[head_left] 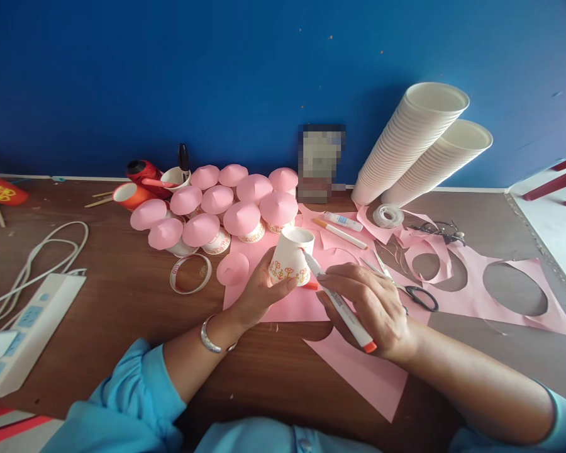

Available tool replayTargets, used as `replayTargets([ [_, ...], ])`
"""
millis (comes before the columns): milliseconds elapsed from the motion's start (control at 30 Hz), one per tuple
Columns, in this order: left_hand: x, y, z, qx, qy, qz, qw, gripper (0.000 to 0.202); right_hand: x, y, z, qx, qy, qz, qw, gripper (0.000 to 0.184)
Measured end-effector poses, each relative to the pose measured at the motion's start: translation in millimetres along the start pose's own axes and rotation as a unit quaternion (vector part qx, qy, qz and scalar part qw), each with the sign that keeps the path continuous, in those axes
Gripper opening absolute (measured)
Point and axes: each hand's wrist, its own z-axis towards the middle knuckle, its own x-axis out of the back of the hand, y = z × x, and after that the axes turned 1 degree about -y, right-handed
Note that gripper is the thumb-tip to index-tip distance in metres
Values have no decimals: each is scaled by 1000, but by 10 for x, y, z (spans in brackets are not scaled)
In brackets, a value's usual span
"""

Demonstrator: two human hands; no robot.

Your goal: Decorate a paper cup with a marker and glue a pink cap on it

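My left hand [263, 284] grips a white paper cup [290, 255] turned bottom up, with orange flowers and yellow stems drawn round its lower part. In my right hand [370, 303] is a white marker [342, 311] with an orange end. Its tip meets the cup's side, high on the right. Below the cup, an orange marker cap [310, 285] shows on the pink paper [283, 312]. Behind stand several decorated cups under pink paper cones [242, 218]. One loose pink cone [233, 269] lies to the left of the cup.
Two tall stacks of paper cups [412, 135] lean against the blue wall at the back right. Scissors [419, 297], a tape roll [388, 216], a glue bottle [343, 221] and cut pink sheets lie on the right. A power strip [33, 333] with cables sits left.
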Motion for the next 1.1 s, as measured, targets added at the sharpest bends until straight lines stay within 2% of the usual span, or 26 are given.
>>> replayTargets([
  [233, -5, 20, 6, 0, -7, 8, 1000, 44, 12, -22, 6, 14, 14, -4, 1000, 24],
  [400, 17, -6, 7, 1, -12, 12, 1000, 47, -2, -34, 57, 27, -7, 11, 1000, 25],
  [567, 32, -28, 1, -3, -17, 9, 1000, 46, 5, -23, 69, 25, -1, -1, 1000, 22],
  [1100, -20, 48, 25, 6, 2, -33, 999, 46, -2, -32, 86, 18, -18, 27, 999, 30],
])
